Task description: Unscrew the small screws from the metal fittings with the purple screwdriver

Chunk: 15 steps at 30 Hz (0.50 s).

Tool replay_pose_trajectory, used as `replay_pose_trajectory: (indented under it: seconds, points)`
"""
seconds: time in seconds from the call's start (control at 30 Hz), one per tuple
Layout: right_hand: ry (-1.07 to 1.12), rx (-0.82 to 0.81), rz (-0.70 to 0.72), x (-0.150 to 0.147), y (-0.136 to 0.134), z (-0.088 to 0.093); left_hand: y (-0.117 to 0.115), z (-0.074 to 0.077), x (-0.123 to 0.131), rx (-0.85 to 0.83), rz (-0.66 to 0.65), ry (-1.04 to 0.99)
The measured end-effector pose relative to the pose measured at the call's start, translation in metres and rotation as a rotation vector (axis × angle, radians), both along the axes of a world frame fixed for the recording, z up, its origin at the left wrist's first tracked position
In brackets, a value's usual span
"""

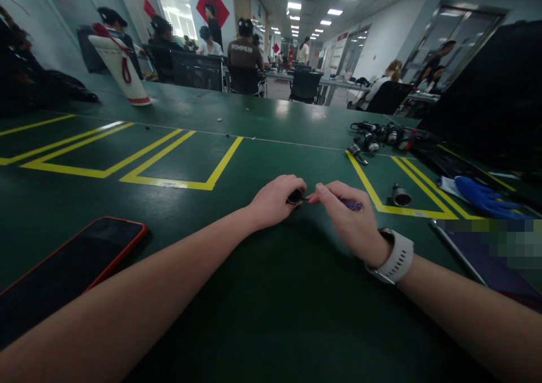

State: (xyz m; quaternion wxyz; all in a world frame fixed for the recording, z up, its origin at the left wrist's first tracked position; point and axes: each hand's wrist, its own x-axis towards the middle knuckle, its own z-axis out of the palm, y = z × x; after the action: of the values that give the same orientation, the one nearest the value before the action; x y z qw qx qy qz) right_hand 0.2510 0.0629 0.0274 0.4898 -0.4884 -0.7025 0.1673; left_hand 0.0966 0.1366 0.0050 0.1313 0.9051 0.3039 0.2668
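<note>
My left hand is closed around a small dark round part, whose open end faces right. Most of that part is hidden by my fingers. In my right hand is a screwdriver with a purplish see-through handle. Its thin shaft points left and reaches the rim of the round part; whether the tip touches a screw is too small to tell. Both hands are low over the green table, close together. Right of my right hand, a metal cup-shaped part sits inside a yellow taped outline.
An orange-cased phone lies at left front. A tall white cup stands at the back left. Several dark metal parts lie at the back right, near blue gloves and a flat dark device. People sit beyond the table.
</note>
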Motion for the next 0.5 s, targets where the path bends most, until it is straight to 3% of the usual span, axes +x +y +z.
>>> replay_pose_trajectory:
  seconds: [0.13,0.27,0.5]
  points:
    - [0.316,-0.17,0.066,-0.001,0.007,-0.009,0.002,0.001,-0.001,-0.081,0.053,-0.101]
    - [0.567,-0.214,0.081,-0.003,0.011,-0.014,0.004,0.001,0.0,-0.108,0.118,-0.178]
    - [0.292,-0.097,0.051,-0.006,0.0,-0.007,0.004,-0.002,0.0,0.019,0.12,-0.094]
